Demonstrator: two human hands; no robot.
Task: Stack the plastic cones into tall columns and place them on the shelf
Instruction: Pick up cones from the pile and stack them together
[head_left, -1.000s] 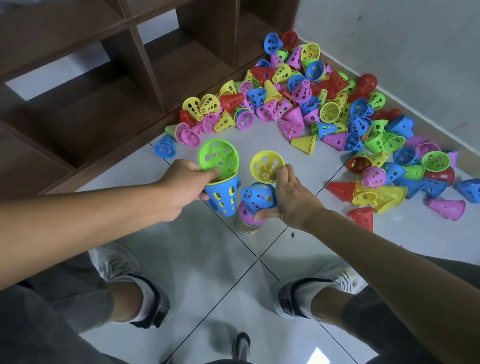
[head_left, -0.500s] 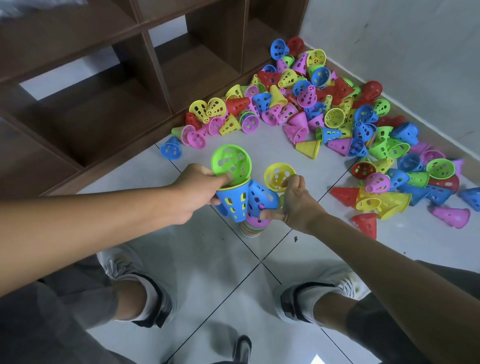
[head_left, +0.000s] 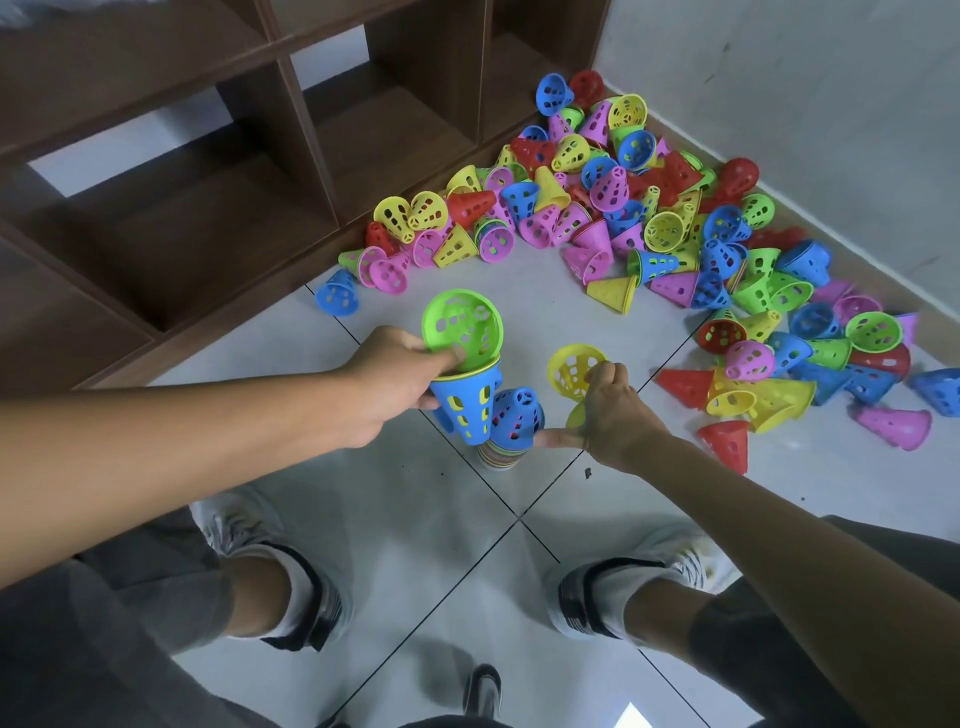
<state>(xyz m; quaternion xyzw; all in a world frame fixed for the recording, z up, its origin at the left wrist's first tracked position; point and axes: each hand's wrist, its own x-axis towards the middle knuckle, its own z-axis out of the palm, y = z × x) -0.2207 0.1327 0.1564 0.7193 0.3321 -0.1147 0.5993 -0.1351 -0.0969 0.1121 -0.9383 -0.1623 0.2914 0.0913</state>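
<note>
Left hand (head_left: 384, 384) grips nested cones (head_left: 464, 364), right hand (head_left: 610, 410) pinches a yellow cone (head_left: 571, 370) — lower each straight onto the column (head_left: 506, 441), tip up

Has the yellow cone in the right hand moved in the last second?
Cannot tell for sure: the camera shifted too. Measured against the floor stack, the yellow cone in the right hand seems to have drifted rightward, away from it.

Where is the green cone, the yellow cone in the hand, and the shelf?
green cone (head_left: 462, 325): head view, inside its open mouth.
yellow cone (head_left: 571, 371): head view, its holed inside.
shelf (head_left: 306, 124): head view, upright divider.
</note>
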